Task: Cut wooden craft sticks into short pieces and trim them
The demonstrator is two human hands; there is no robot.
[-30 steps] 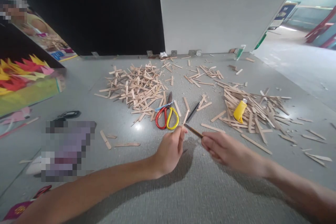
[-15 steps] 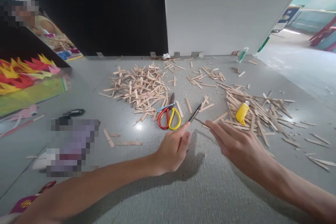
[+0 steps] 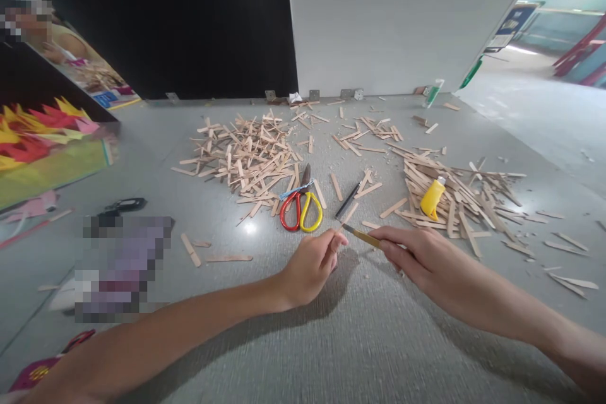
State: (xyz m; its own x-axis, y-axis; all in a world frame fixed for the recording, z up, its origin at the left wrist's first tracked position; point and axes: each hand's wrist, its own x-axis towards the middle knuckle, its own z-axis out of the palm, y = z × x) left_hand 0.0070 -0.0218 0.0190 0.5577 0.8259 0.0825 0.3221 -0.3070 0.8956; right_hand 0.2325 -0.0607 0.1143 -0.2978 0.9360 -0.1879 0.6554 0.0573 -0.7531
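My left hand (image 3: 310, 268) is closed, thumb against fingers, pinching a thin wooden stick (image 3: 350, 213) that points up and away. My right hand (image 3: 423, 259) is wrapped round a slim craft knife (image 3: 363, 237) with a gold-coloured body. Its dark tip reaches left to the stick, close to my left fingertips; whether it touches cannot be made out. A black pen (image 3: 348, 200) lies on the floor just beyond. Left of it rest scissors (image 3: 310, 211) with one red and one yellow handle, blades pointing away.
Heaps of wooden craft sticks (image 3: 246, 154) and more sticks (image 3: 449, 192) spread ahead, with a yellow cutter (image 3: 432, 199) on the right heap. A black and white panel (image 3: 379, 25) stands behind. At left are a blurred purple object (image 3: 127, 265) and colourful folded paper (image 3: 42, 129). Another person sits far left.
My right hand has turned, and the knife's gold body now shows in its grip. The black pen stays on the floor while my left hand holds a wooden stick. The view has shifted slightly.
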